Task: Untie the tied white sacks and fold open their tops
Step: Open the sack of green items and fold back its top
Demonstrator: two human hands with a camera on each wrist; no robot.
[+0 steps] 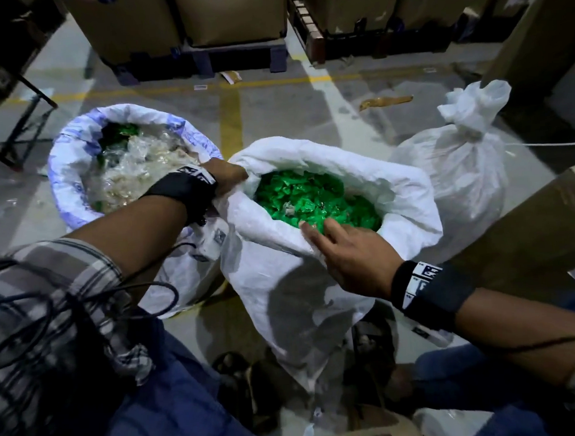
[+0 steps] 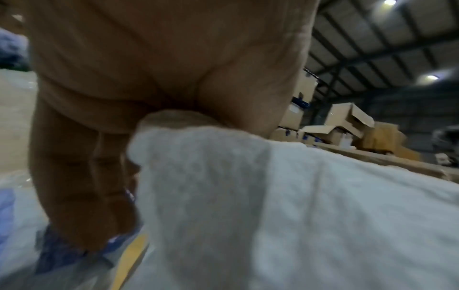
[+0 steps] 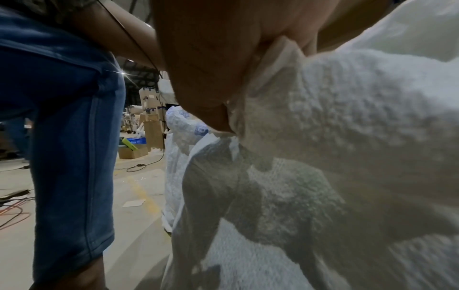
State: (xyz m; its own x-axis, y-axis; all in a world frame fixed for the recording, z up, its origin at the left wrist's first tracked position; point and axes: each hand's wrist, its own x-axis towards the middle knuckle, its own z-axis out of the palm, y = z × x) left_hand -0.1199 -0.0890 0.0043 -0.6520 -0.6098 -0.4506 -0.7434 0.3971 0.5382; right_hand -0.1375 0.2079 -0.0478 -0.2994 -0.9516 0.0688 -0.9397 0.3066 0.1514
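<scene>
An open white sack [image 1: 314, 282] of green packets [image 1: 311, 200] stands in the middle, its top rolled outward. My left hand [image 1: 229, 177] grips the sack's left rim; the left wrist view shows that hand [image 2: 149, 78] with the white fabric [image 2: 298, 215] bunched under the curled fingers. My right hand [image 1: 339, 248] holds the near rim, fingers over the edge and touching the packets. In the right wrist view the right hand [image 3: 211, 68] pinches a fold of the sack [image 3: 347, 117]. A tied white sack [image 1: 457, 179] stands at the right, its neck knotted.
An open blue-printed sack [image 1: 69, 166] of clear and green packets stands at the left, touching the middle sack. Cardboard boxes [image 1: 233, 17] on pallets line the back. A brown carton [image 1: 524, 229] is at the right. A yellow floor line [image 1: 230, 122] runs between the sacks.
</scene>
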